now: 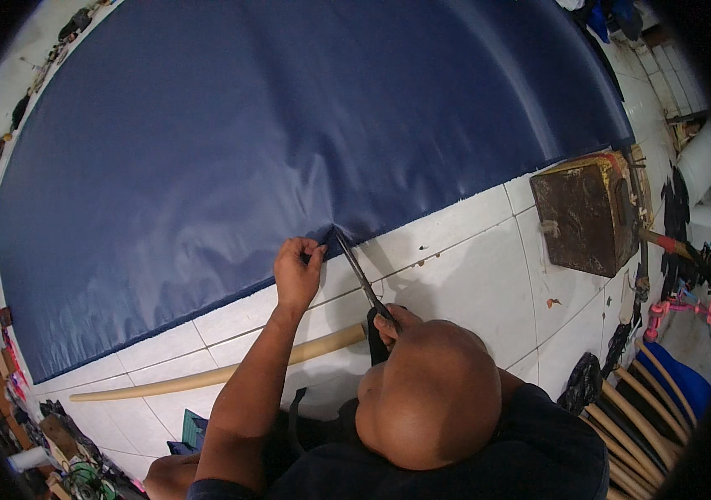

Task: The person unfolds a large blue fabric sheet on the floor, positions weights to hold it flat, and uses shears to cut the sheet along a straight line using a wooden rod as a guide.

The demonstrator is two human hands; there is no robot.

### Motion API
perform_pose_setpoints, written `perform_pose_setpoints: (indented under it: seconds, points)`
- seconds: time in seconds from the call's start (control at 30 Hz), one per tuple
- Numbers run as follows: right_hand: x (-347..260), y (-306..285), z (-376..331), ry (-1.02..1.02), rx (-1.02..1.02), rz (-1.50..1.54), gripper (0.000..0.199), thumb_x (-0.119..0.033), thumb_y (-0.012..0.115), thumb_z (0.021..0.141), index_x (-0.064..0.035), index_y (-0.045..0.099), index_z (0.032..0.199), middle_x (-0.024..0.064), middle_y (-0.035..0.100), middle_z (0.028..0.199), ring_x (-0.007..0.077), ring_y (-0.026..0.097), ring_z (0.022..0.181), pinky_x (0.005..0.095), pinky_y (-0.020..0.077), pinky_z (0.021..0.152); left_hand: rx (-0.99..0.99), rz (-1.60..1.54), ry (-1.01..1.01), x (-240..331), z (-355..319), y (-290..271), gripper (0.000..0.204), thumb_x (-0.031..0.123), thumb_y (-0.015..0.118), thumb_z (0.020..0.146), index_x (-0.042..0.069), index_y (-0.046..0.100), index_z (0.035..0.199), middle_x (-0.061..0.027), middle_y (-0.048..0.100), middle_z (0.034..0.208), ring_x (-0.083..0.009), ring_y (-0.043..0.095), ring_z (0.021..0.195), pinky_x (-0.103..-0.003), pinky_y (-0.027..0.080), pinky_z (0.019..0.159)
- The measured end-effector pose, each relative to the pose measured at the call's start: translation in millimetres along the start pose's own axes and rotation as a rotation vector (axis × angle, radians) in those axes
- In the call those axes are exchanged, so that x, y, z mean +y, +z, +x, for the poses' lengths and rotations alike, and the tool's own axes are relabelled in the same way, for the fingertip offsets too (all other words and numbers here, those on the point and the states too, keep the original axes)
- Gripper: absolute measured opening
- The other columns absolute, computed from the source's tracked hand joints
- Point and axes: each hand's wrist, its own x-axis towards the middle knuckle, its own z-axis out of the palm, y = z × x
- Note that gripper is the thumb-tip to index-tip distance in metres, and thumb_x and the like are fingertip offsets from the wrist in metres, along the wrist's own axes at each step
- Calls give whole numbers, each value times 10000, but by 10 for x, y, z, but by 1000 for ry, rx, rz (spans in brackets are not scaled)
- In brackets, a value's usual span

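Note:
A broad dark blue sheet [205, 150], smooth and slightly shiny like vinyl, lies over the white tiled floor. My left hand [299, 265] pinches the sheet's near edge and lifts it a little. My right hand [395, 325] is closed round the handle end of long dark scissors [362, 277]. Their tips reach the sheet just right of my left fingers, where the edge is puckered and seems to be parted. Whether the blades are apart is too fine to tell. My right forearm is hidden.
A long pale pole [205, 381] lies on the tiles below the sheet. To the right stands a dark, worn box [579, 218]. Several beige poles [643, 408] and a black plastic bundle [582, 379] are at lower right. Mixed clutter [64, 442] lines the left side.

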Motion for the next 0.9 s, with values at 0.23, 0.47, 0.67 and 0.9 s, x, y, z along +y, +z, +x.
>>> perform_pose_setpoints:
  seconds: [0.23, 0.47, 0.67, 0.9]
  points:
    - [40, -8, 75, 12, 3, -61, 468, -336, 458, 1023, 2, 385, 1339, 139, 557, 1186, 158, 535, 1140, 300, 440, 984, -98, -34, -25, -95, 116, -136, 141, 116, 722, 830, -11, 662, 837, -157, 659, 817, -295, 640, 756, -367, 496, 699]
    - [83, -74, 215, 73, 57, -195, 486, -411, 483, 1004, -12, 452, 1280, 151, 569, 1142, 194, 544, 1093, 344, 436, 954, -138, 154, -56, 49, 219, -98, 268, 224, 764, 817, -19, 652, 805, -170, 658, 809, -279, 620, 676, -367, 481, 635]
    - [453, -285, 710, 90, 164, -335, 513, -476, 505, 988, -23, 509, 1229, 161, 579, 1105, 224, 552, 1053, 383, 432, 929, -284, 80, -253, 145, 351, -227, 283, 248, 768, 836, -5, 648, 797, -164, 655, 812, -222, 593, 590, -360, 465, 593]
    - [459, -319, 789, 128, 180, -469, 534, -531, 524, 973, -41, 563, 1183, 160, 591, 1066, 258, 558, 1019, 431, 421, 918, -122, 0, -37, -219, 169, -108, 99, 94, 682, 845, -1, 656, 853, -148, 629, 764, -295, 622, 683, -387, 479, 656]
